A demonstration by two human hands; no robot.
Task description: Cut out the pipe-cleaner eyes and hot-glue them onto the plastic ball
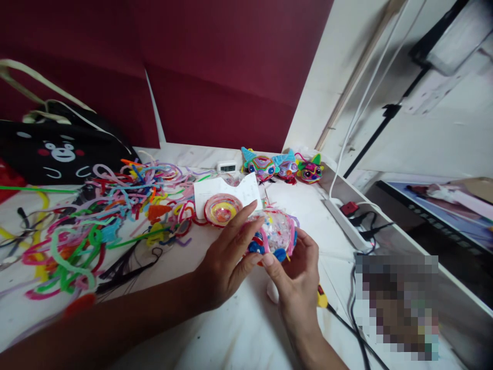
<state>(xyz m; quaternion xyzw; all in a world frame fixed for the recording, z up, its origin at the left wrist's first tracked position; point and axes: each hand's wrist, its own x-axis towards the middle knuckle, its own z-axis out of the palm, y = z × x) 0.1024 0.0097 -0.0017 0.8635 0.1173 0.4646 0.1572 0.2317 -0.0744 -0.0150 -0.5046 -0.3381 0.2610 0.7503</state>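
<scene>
Between my hands is a clear rounded craft piece [278, 231], trimmed with pink, red and blue fuzzy strips and blue round pieces. My right hand [296, 275] grips it from the right, thumb at the near edge and fingers curled behind. On the left side, my left hand [227, 257] holds it between thumb and fingers, with the index finger stretched out above. Part of the piece is hidden by my fingers. Just beyond my left hand, a round coiled disc [223, 209] in pink, yellow and red lies against a white paper [246, 191].
Many loose pipe cleaners [73, 252] spread over the left side. Finished colourful animal figures [262, 167] stand at the back beside a small digital display [226, 167]. A power strip [352, 226] and a yellow-handled corded tool [322, 297] are at right. A black bag [57, 149] sits back left.
</scene>
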